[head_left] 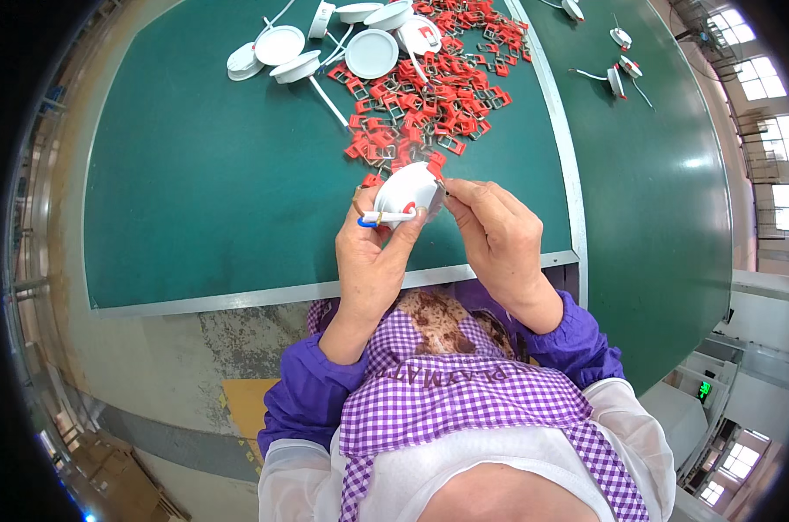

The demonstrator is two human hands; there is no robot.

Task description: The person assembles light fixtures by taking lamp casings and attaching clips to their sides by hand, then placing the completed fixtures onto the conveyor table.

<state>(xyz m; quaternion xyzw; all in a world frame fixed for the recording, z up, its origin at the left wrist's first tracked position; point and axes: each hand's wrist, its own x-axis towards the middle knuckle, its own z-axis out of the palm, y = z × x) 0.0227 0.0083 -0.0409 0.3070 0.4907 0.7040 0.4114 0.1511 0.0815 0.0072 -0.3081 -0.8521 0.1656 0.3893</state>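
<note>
My left hand is closed around a small round white downlight, held tilted just above the table's near edge. A white cable with brown and blue wire ends bends along the light's near side, by my left thumb. On its right rim sits a red clip with a wire spring, partly hidden by my fingers. My right hand pinches at this clip with thumb and forefinger, touching the light's edge. Just beyond my hands spreads a heap of red clips with metal wire springs.
More white downlights with cables lie at the far left of the heap on the green table. A metal edge strip separates a second green surface on the right, where several lights with wires lie.
</note>
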